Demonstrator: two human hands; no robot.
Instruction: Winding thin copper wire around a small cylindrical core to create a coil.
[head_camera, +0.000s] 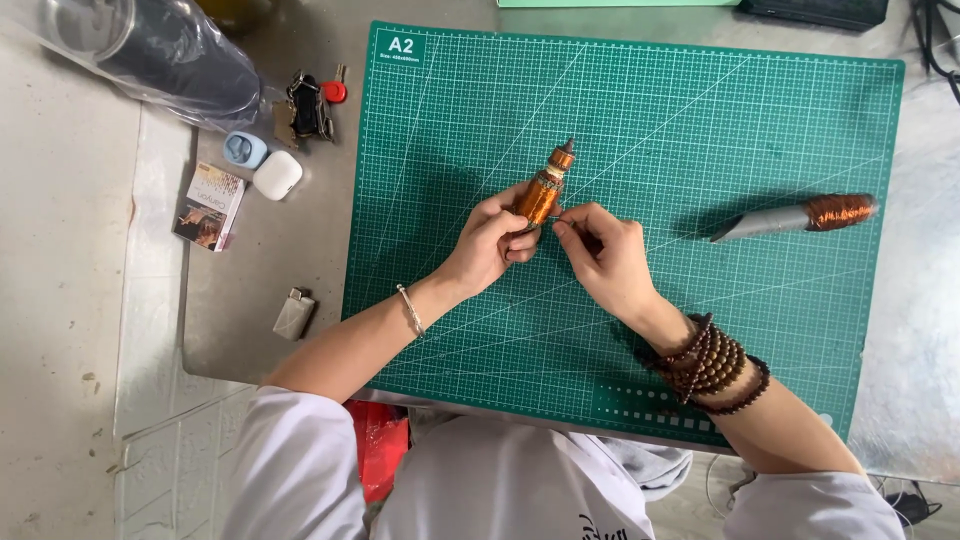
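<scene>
Fingers of your left hand (497, 240) wrap around the lower end of a copper-wound motor armature with a brown shaft tip (545, 190), holding it tilted above the middle of the green gridded cutting mat (700, 120). Your right hand (600, 255) pinches thumb and forefinger together right at the armature's base, on something too small to make out. A second copper-wound spool on a grey cone (800, 215) lies well apart on the mat to the right.
</scene>
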